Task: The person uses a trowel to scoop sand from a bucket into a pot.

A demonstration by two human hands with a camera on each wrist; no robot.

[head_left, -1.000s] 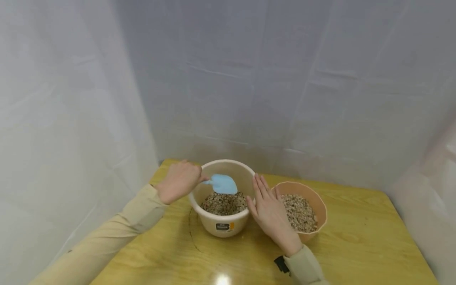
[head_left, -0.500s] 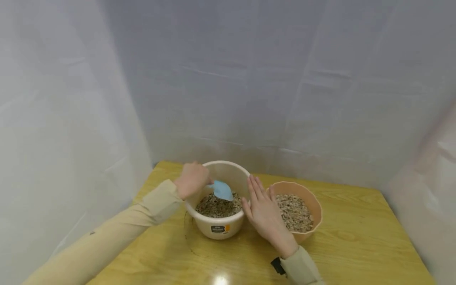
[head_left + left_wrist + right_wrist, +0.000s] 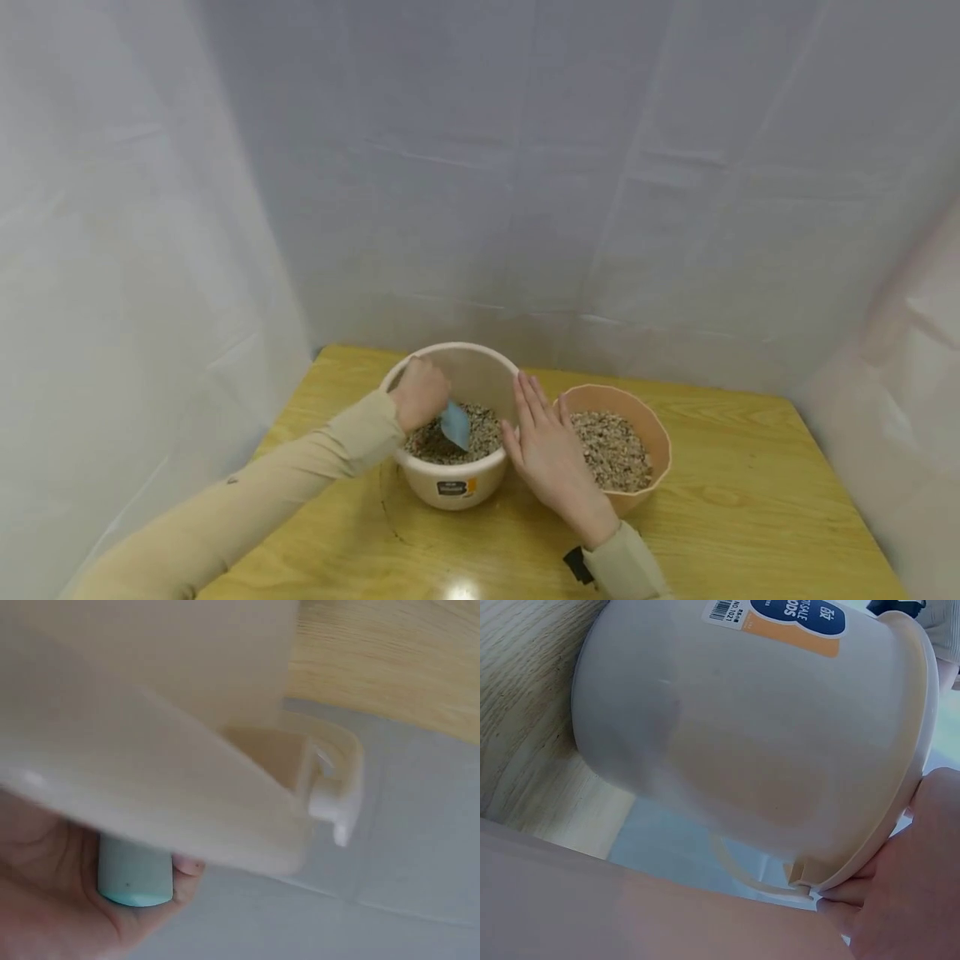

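A cream bowl (image 3: 459,487) of brown grain stands on the wooden table (image 3: 720,517). My left hand (image 3: 420,397) grips the handle of a light blue scoop (image 3: 455,423), whose blade dips into the grain. The left wrist view shows the scoop handle (image 3: 133,876) in my palm under the bowl rim (image 3: 247,825). My right hand (image 3: 545,446) rests flat with straight fingers against the bowl's right side, between it and a tan bowl (image 3: 654,437) of grain. The right wrist view shows the cream bowl (image 3: 757,735) close up, with a fingertip at its rim.
White sheeting (image 3: 525,167) closes in the table at the back and both sides. Bare table (image 3: 750,542) lies to the right of and in front of the bowls.
My left hand has moved right and down over the cream bowl, and the scoop has tipped from hovering above the grain into it. My right hand stays against the bowl.
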